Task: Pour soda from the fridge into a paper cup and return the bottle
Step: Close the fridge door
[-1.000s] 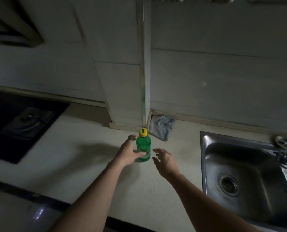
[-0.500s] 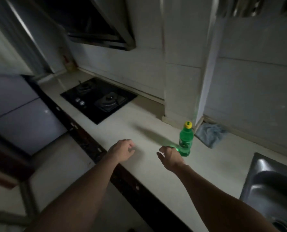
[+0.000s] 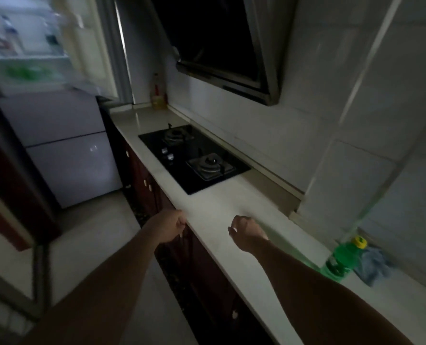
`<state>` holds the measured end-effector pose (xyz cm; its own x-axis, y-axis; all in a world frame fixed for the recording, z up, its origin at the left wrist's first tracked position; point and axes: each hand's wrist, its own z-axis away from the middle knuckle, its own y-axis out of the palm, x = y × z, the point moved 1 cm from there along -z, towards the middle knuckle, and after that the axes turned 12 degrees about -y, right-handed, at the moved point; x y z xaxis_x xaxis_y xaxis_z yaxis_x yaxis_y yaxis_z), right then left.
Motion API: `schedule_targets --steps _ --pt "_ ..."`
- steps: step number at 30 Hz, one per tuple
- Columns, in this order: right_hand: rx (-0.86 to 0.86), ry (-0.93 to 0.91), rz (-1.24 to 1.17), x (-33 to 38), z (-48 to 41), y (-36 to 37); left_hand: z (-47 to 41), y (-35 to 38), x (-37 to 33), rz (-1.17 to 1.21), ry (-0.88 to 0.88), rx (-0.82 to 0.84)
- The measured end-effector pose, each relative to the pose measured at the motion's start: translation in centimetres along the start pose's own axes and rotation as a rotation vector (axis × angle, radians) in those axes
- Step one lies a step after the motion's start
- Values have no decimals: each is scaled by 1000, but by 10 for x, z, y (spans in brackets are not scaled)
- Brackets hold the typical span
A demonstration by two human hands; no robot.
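Standing upright on the counter [image 3: 214, 207] at the near right, the green soda bottle [image 3: 341, 260] with its yellow cap is well apart from both hands; its label is too blurred to read. A blue cloth [image 3: 376, 266] lies just beside it. The left hand [image 3: 168, 229] is curled into an empty fist at the counter's front edge. The right hand [image 3: 248, 234] hovers over the counter, fingers loosely curled, gripping nothing. The fridge [image 3: 25, 58] at far left stands open, its contents smeared and cut off.
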<state>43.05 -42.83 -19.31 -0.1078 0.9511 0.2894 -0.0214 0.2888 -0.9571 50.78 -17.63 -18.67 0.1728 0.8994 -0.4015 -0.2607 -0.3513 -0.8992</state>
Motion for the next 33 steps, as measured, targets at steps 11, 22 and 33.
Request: schedule_targets --steps 11,22,33 --pt "58 -119 62 137 -155 24 -62 -103 170 -77 -65 -99" --pt "10 -240 -89 185 -310 15 -151 -169 213 -67 -118 -175" --pt "36 -385 -101 189 -471 7 -251 -256 251 -313 -373 -53"
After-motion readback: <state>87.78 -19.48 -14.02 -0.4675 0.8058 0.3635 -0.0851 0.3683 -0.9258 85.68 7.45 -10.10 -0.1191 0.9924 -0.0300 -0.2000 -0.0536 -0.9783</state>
